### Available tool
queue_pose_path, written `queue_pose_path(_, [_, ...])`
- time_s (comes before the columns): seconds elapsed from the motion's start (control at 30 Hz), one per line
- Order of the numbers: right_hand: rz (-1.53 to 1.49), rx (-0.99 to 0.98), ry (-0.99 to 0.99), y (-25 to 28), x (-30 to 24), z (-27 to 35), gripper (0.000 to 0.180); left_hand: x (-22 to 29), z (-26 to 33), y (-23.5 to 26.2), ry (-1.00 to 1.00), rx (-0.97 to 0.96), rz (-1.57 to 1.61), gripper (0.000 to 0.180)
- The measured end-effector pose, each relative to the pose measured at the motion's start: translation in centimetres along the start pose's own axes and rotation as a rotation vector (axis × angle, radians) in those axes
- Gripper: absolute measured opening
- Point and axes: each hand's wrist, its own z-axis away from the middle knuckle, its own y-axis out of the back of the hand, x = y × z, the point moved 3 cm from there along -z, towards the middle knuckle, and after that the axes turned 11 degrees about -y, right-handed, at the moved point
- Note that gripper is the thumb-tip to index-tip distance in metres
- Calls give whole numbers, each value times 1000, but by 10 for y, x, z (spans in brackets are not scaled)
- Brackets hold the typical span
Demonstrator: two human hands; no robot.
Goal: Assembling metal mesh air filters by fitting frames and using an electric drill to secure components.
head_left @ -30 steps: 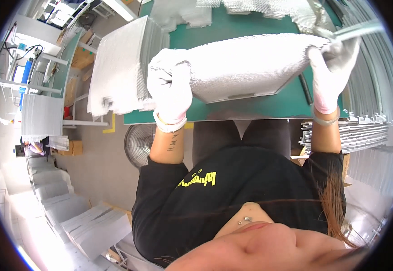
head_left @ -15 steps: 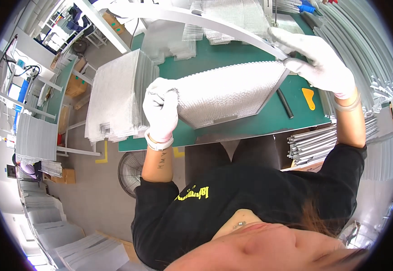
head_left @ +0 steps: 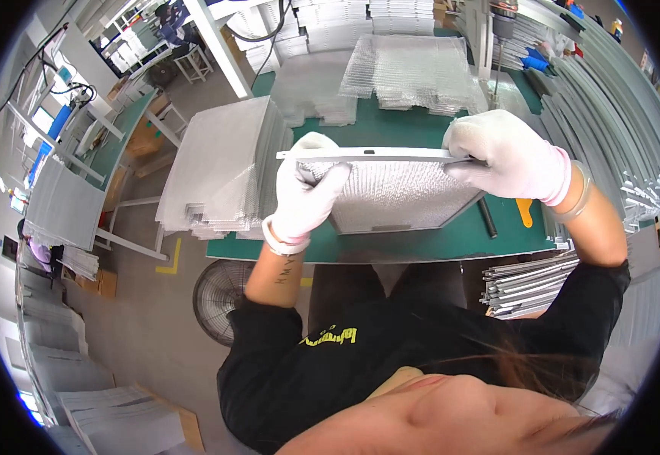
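Note:
Over the near part of a green worktable (head_left: 421, 247), a silvery mesh panel (head_left: 402, 196) stands tilted, with dark metal edging along its lower and right sides. Across its top edge lies a pale metal frame strip (head_left: 394, 154) with a small dark slot in it. My left hand (head_left: 307, 189), in a white glove, is closed around the strip near its left end, thumb on the near side by the panel. My gloved right hand (head_left: 508, 155) pinches the strip's right end at the panel's upper right corner. The panel's top edge is hidden behind the strip.
Mesh sheets are stacked at the left (head_left: 220, 155) and at the back (head_left: 413, 72). A dark rod (head_left: 488, 218) and a yellow flat tool (head_left: 525, 212) lie right of the panel. Metal strips (head_left: 527, 284) are piled below the table's right side. A floor fan (head_left: 220, 299) stands lower left.
The strip has swung down from a raised slant to lie level along the panel's top edge. My left hand has shifted from the panel's corner onto the strip; my right hand has come lower.

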Motion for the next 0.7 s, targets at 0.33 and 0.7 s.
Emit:
queue_pose_path(0.33, [-294, 200, 275, -17, -2, -25, 41, -18, 11, -10, -446, 420, -32, 73])
queue_pose_path(0.7, [-249, 186, 189, -17, -2, -43, 54, -40, 16, -2, -451, 469, -623, 42])
